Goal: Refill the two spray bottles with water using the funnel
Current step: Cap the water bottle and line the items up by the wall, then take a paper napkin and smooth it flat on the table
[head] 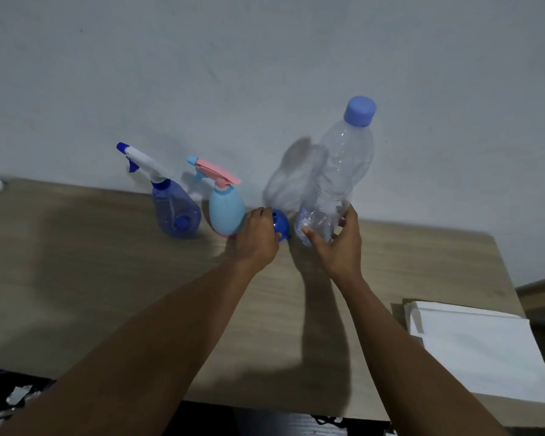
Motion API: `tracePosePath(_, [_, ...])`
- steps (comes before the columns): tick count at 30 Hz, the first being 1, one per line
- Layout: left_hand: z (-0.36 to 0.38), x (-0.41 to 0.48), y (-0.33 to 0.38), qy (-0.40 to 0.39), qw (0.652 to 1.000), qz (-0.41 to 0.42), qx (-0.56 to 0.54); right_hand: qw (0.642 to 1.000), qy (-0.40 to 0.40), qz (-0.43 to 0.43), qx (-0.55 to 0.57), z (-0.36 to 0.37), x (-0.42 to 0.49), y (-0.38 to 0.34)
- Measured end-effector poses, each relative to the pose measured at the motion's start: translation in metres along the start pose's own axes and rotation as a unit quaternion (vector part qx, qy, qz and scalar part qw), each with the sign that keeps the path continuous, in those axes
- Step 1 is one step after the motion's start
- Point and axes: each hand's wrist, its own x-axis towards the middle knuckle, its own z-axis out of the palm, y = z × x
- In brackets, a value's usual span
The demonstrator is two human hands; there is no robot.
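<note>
Now, getting ready: left hand [258, 239] fingers curl round the small blue plastic funnel [283, 224] on the wooden bench [107, 265]; right hand [339, 250] fingers clasp the tall clear water bottle [339, 171]. Next, the pink spray top [221, 176] probably needs unscrewing.

**What's where, from the funnel [281, 227]**

Funnel sits on table [107, 278], nr the back wall [265, 73]. Just L of funnel: 1st spray bottle [225, 212]. Further L: 2nd spray bottle [174, 215]. Just R of funnel: water bottle [335, 180]. Far R of funnel & closer to front edge: paper stack [485, 350]. L hand [258, 239] on funnel.
</note>
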Motion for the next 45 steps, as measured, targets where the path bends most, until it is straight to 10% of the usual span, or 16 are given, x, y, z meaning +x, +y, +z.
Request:
tracePosePath(29, [-0.005, -0.058, 0.015, 0.059, 0.989, 0.009, -0.138, 0.999, 0.024, 0.043, 0.022, -0.008, -0.058, 0.002])
tracePosePath(45, [0.022, -0.163, 0.144, -0.053, 0.976, 0.098, -0.186, 0.984, 0.141, 0.050, -0.094, -0.222, -0.154, 0.034])
